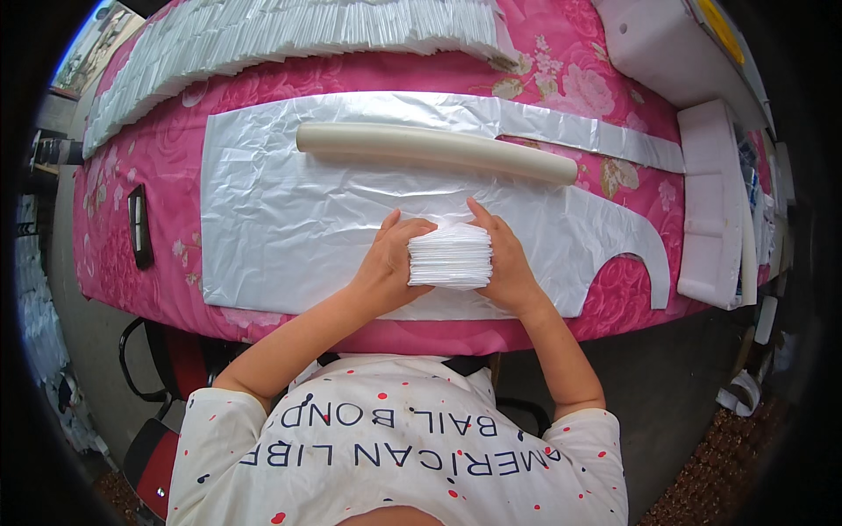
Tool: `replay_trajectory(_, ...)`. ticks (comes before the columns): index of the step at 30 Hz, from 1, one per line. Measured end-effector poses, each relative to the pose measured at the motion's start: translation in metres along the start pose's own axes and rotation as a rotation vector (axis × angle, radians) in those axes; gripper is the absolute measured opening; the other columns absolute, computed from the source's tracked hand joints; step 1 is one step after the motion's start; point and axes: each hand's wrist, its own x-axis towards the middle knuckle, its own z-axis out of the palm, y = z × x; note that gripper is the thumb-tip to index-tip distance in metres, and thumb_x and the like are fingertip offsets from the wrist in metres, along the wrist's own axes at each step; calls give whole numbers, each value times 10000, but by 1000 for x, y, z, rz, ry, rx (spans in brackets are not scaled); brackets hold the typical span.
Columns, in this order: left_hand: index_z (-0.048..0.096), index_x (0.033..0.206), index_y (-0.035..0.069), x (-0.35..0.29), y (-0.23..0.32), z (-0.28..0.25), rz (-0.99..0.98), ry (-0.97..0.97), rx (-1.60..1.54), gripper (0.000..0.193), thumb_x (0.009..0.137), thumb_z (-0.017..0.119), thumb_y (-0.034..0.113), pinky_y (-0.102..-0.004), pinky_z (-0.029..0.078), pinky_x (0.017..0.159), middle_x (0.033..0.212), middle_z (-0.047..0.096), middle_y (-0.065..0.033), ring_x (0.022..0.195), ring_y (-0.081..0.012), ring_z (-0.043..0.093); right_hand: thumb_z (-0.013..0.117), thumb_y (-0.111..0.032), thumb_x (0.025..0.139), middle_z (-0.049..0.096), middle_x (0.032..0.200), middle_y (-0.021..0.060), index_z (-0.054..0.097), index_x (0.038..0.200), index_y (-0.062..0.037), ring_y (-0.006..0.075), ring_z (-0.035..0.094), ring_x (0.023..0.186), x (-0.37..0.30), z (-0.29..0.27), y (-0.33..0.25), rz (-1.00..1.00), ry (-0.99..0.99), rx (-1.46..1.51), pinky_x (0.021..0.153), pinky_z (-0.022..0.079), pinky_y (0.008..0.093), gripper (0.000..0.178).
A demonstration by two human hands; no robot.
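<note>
Between my two hands is a thick stack of folded white plastic sheets [450,256], its layered edges facing me. My left hand [387,261] presses against the left side of the stack, and my right hand [511,267] closes on its right side. Beneath them a shiny white plastic apron [263,202] lies spread flat and slightly wrinkled, with strap-like strips toward the right. Across its far part rests a long cream-coloured tube [436,151], just beyond my fingertips.
A pink flowered cloth [167,263] covers the table. Long rows of folded white packets [289,35] line the far side. A dark, narrow object [139,226] lies at the left. White foam boxes [712,206] stand at the right edge, and a red-and-black chair [171,351] is below left.
</note>
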Motion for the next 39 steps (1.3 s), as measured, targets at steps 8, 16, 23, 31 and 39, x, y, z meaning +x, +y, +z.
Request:
replay_trajectory(8, 302, 1260, 78, -5, 4, -8, -76, 21, -50, 848, 558, 777, 47, -411, 375, 940, 1148, 498, -145, 1043, -302, 518, 726, -46, 587, 583, 1007, 104, 469, 1230, -59, 281, 528, 954, 1, -3, -4, 41, 6, 73, 844, 430, 339, 693)
replay_trajectory(16, 419, 1185, 48, -16, 24, 0, -114, 62, -105, 718, 582, 798, 140, -398, 401, 901, 1133, 506, -181, 1038, -351, 496, 751, -76, 577, 534, 1081, 106, 549, 1092, -59, 274, 509, 1018, 20, -29, 4, -9, -245, 45, 892, 411, 336, 553)
replay_trajectory(23, 436, 1195, 46, -18, 38, -13, -94, -35, -148, 736, 586, 805, 230, -406, 374, 935, 1231, 425, -190, 1123, -341, 433, 728, -87, 583, 566, 1042, 136, 569, 1054, -43, 304, 500, 1001, 43, -44, 3, -149, -306, -99, 888, 407, 366, 500)
replay_trajectory(31, 419, 1237, 46, -12, 27, -15, -59, -197, -299, 706, 653, 731, 292, -415, 333, 984, 1291, 375, -185, 1188, -346, 380, 657, -90, 763, 584, 775, 32, 580, 941, -7, 107, 536, 659, -30, -17, 0, 644, 300, 171, 623, 450, 225, 211)
replay_trajectory(39, 352, 1298, 11, -9, 37, -7, -30, -225, -308, 735, 702, 678, 292, -425, 292, 1019, 1319, 342, -217, 1215, -369, 348, 448, -319, 933, 598, 862, 70, 565, 968, 8, 166, 571, 759, -29, -2, -59, 615, 467, 604, 663, 457, 302, 349)
